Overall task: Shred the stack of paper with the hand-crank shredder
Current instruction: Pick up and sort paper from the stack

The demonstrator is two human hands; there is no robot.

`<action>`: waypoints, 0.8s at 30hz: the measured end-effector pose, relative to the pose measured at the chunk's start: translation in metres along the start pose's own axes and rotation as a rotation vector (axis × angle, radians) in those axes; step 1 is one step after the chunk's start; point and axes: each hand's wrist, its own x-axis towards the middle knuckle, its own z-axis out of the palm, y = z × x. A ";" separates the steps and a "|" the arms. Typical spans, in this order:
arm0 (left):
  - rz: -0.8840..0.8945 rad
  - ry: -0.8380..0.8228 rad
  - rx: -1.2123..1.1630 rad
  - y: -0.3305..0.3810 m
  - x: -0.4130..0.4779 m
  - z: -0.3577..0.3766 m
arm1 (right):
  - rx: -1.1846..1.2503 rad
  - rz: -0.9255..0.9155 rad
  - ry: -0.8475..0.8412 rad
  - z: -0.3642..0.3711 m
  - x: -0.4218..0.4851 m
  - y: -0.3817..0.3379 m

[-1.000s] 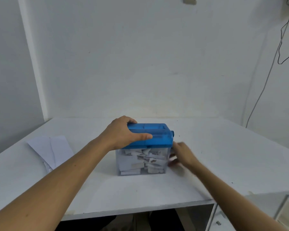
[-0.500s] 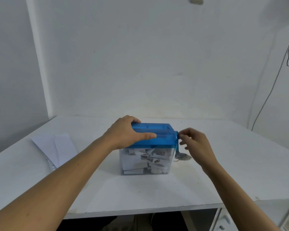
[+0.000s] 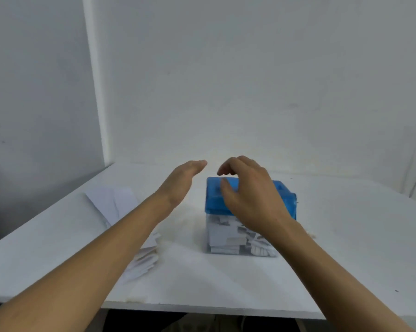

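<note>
Head view: white table [image 3: 346,248] stood in corner of bare room, white walls [image 3: 250,80] behind. Shredder [image 3: 214,202], blue-topped, clear bin holding paper scraps [image 3: 223,237], sat mid-table. Left hand [image 3: 183,180] hovered beside it, fingers straight, empty. Right hand [image 3: 247,195] hung over shredder top, fingers loosely curled, gripping nothing. Paper stack [image 3: 111,204] lay at left, apart from shredder.

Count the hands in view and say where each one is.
2. The left hand hovers left of the shredder, fingers straight, holding nothing. The right hand is over the shredder's blue top, fingers loosely curled; contact cannot be told. No others show.
</note>
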 end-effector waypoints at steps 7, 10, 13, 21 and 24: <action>-0.053 0.275 0.430 -0.086 -0.037 -0.108 | 0.029 -0.220 -0.139 0.072 -0.003 -0.055; -0.141 0.395 0.424 -0.112 -0.054 -0.132 | 0.116 -0.110 -0.306 0.104 -0.001 -0.065; -0.169 0.432 0.426 -0.137 -0.065 -0.142 | 0.114 0.047 -0.467 0.133 0.002 -0.076; -0.204 0.263 0.871 -0.149 -0.071 -0.132 | 0.163 0.351 -0.574 0.193 -0.003 -0.063; -0.209 0.254 0.880 -0.150 -0.070 -0.132 | 0.271 0.402 -0.468 0.194 -0.006 -0.060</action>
